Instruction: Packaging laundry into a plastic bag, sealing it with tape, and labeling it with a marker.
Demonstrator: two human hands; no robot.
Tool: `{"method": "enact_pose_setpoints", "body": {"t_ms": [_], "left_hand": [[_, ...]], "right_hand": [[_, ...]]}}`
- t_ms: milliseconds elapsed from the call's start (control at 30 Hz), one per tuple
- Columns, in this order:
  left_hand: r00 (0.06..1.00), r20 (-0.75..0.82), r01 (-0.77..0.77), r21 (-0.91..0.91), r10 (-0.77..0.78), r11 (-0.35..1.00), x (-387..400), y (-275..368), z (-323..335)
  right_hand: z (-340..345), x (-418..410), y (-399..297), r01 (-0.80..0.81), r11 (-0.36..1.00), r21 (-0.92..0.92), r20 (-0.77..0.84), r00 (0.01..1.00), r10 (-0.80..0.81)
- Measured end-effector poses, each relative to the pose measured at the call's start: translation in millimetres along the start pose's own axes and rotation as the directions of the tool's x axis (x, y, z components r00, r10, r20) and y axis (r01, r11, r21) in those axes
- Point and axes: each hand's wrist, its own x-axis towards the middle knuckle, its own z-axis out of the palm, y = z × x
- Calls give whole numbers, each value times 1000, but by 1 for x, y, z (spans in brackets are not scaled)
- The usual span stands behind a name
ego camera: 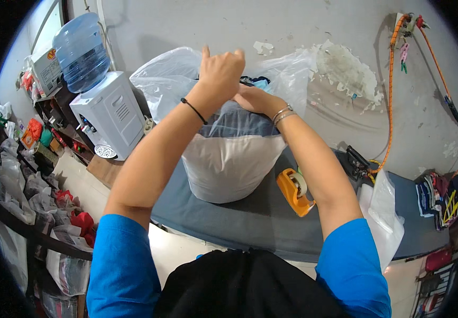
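A clear plastic bag stands upright on a grey padded table, filled with white and dark grey folded cloth; light blue and dark cloth shows at its top. Above the bag's mouth is my left hand, a black cord on the wrist, its fingers turned away from view. Lower and to the right, my right hand, with bracelets at the wrist, rests at the top of the contents, its fingers partly hidden behind my left hand. Whether either hand grips the plastic is hard to see. An orange tape dispenser lies right of the bag.
At the left stands a white water dispenser with a blue bottle. Plastic-bagged bundles fill a rack at far left. A dark iron with an orange cord, white plastic bags and folded clothes are at the right.
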Motion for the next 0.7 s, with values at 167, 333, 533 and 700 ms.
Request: {"method": "enact_pose_setpoints", "body": {"t_ms": [167, 333, 533, 700], "left_hand": [[922, 247, -229, -269, 297, 936, -29, -4, 5], [946, 221, -172, -270, 235, 947, -65, 40, 2], [972, -172, -183, -132, 159, 974, -103, 25, -3], [978, -145, -184, -295, 147, 938, -89, 22, 10]], "right_hand": [[-4, 4, 0, -327, 909, -258, 226, 894, 386], [-11, -10, 47, -96, 950, -299, 133, 981, 141], [-26, -51, -68, -402, 915, -38, -167, 905, 390], [10, -81, -96, -289, 877, -383, -567, 824, 24]]}}
